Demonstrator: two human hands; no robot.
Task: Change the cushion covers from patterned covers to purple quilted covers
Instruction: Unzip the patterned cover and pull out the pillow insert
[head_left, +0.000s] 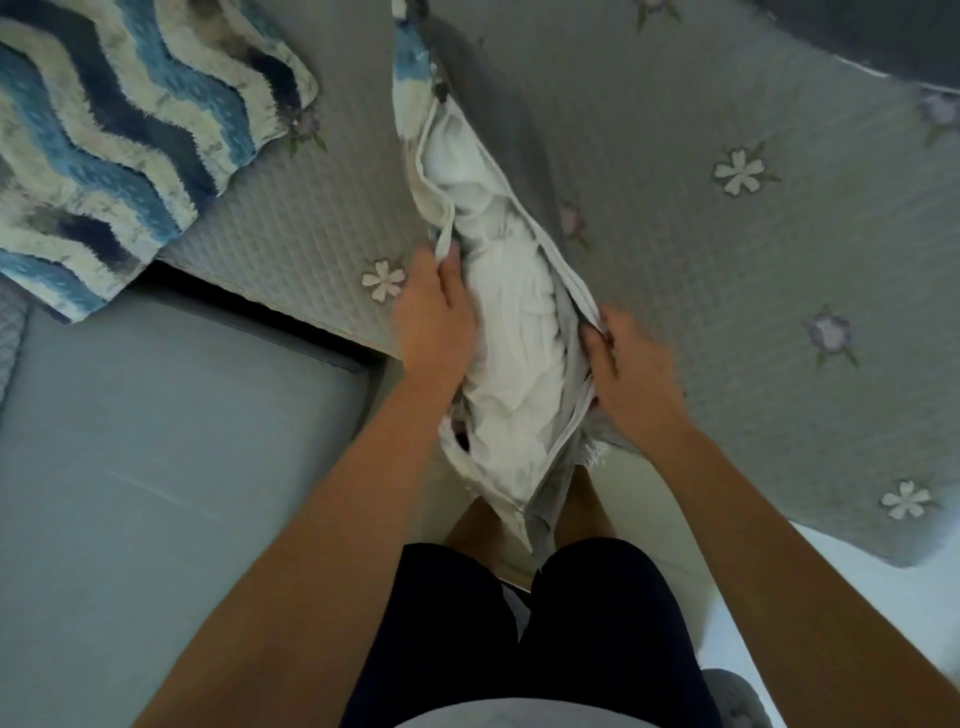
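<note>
Item: patterned cushion cover (415, 73), long axis running from our knees at the near end away to the far end, its opening spread wide with the white insert (514, 332) still inside. Our left hand (434, 312) pinches the left lip and our right hand (628, 358) grips the right lip, so the insert sits directly between them, about equally near to both. A wavy blue cushion (104, 130) lies far left on the quilted flowered spread (727, 249), well apart.
</note>
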